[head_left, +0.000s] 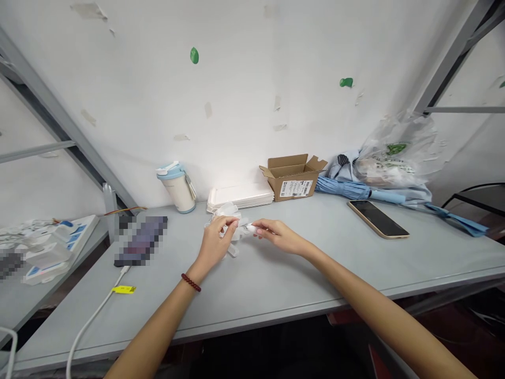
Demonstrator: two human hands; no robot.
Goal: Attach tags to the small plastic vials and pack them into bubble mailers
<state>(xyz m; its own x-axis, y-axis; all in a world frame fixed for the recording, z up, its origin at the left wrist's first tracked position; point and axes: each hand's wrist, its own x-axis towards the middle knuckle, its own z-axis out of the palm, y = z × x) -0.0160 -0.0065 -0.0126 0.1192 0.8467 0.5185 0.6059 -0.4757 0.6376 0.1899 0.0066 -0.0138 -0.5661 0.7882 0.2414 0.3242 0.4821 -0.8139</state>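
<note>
My left hand, with a dark red bead bracelet on the wrist, has its thumb and forefinger pinched together on a small translucent plastic piece. Facing it, my right hand grips a small white rounded piece between thumb and fingers. The two pieces are very close; whether they touch I cannot tell. More clear plastic pieces lie loosely on the grey table under and behind my left hand, partly covered by it.
Behind stand a stack of white flat boxes, an open cardboard box and a cream-and-blue cup. A phone, a blue folded umbrella and a plastic bag lie right. At left, a blurred device trails a white cable.
</note>
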